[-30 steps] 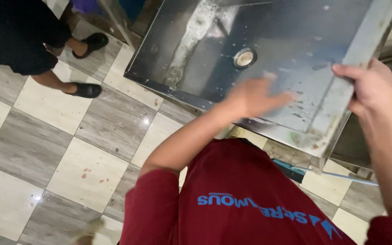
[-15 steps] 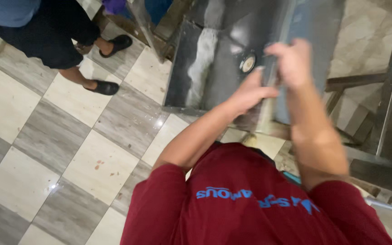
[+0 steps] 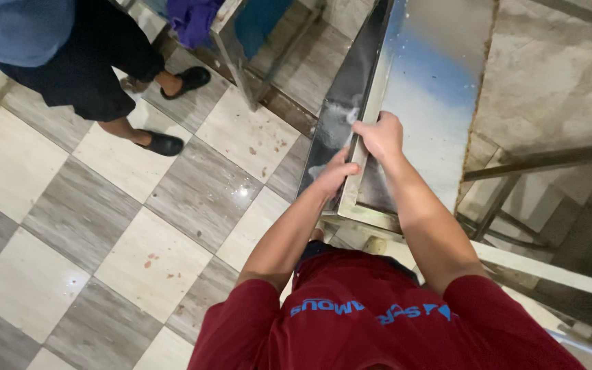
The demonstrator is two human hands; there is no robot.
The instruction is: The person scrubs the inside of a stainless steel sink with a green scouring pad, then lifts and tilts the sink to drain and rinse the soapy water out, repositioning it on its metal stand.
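Hands were both closed on the steel sink panel (image 3: 426, 103), held on edge straight ahead. Its long axis ran away from the body; the right hand (image 3: 380, 135) was clamped on the rim slightly farther out than the left hand (image 3: 335, 175).

**Both arms stretched forward, hands closed in a grip**

Both bare arms are extended forward from short red sleeves. The left hand (image 3: 335, 173) is curled shut in a grip, and the right hand (image 3: 380, 135) is clamped just beyond it, knuckles up.

that big sheet-metal tray (image 3: 433, 89) both hands are on is brushed stainless with a dull sheen and smeary whitish streaks, the floor tiles (image 3: 125, 205) left of it are glossy stone-look in cream and grey, and the purple rag (image 3: 196, 20) beyond it looks like soft cloth.
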